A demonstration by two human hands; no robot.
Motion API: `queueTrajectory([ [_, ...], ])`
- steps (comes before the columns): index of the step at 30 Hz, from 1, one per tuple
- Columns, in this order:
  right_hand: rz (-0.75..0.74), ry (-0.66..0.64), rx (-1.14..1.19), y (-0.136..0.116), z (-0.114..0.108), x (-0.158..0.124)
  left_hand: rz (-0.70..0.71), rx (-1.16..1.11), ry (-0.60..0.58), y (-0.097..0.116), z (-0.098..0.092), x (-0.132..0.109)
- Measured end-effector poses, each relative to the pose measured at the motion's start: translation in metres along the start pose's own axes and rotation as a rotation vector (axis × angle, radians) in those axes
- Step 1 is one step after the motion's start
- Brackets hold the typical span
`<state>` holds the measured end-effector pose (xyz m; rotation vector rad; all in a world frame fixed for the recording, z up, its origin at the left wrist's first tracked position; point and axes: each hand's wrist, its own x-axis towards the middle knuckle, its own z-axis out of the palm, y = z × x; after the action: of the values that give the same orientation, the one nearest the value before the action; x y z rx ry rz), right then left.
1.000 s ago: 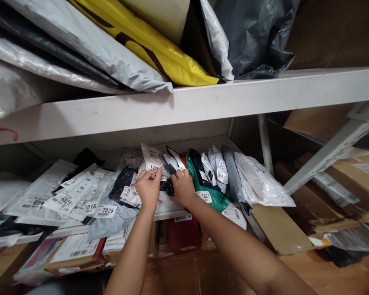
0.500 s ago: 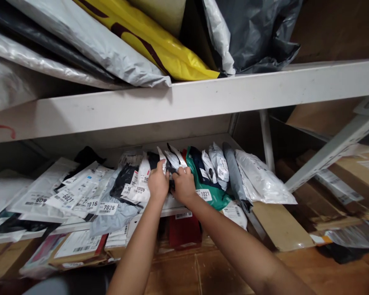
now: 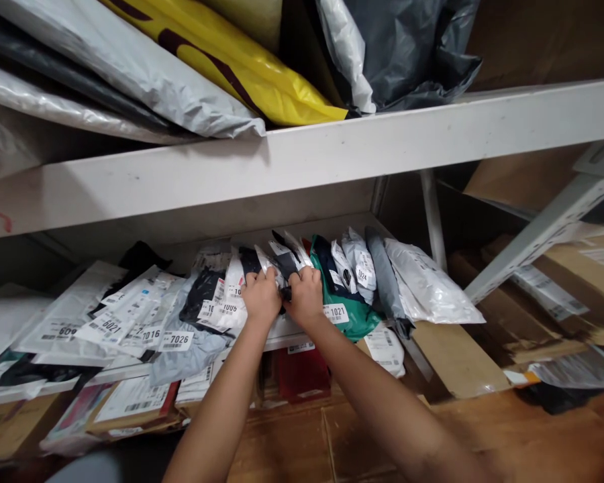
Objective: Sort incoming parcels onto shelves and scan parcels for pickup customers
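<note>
Packets (image 3: 283, 260), slim, white and dark, in a row. Left hand (image 3: 262, 295), right hand (image 3: 305, 294): curled upon them, grip unclear. Pale shelf (image 3: 288, 327); cartons (image 3: 460, 362) below.

White shelving (image 3: 312, 157), brown floor (image 3: 558, 433)

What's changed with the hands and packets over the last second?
Your left hand has moved right, closer to the right hand; the 1006 label now shows to its left. The right hand stays among the upright packets beside the green bag. That bag and the 7026 packet stay put.
</note>
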<state>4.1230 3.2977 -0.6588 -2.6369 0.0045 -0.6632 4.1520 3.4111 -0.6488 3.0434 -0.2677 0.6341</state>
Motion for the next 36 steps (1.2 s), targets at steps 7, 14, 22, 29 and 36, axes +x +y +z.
queueTrajectory([
  [7,-0.043,-0.004,0.07,0.009,-0.007,-0.002,0.259,0.031,-0.111,-0.018,-0.008,-0.003],
  [14,-0.256,-0.191,0.225,0.015,-0.017,-0.007,0.256,-0.373,-0.486,-0.043,-0.029,0.026],
  [22,-0.307,-0.233,0.422,0.011,-0.04,0.006,0.159,-0.511,-0.28,-0.045,-0.032,0.021],
  [29,-0.138,-0.027,0.546,0.022,-0.047,0.003,-0.099,-0.07,-0.266,-0.014,-0.034,0.041],
  [36,-0.448,-0.078,0.386,0.042,-0.079,-0.072,-0.278,-0.074,-0.271,-0.01,-0.038,0.056],
])
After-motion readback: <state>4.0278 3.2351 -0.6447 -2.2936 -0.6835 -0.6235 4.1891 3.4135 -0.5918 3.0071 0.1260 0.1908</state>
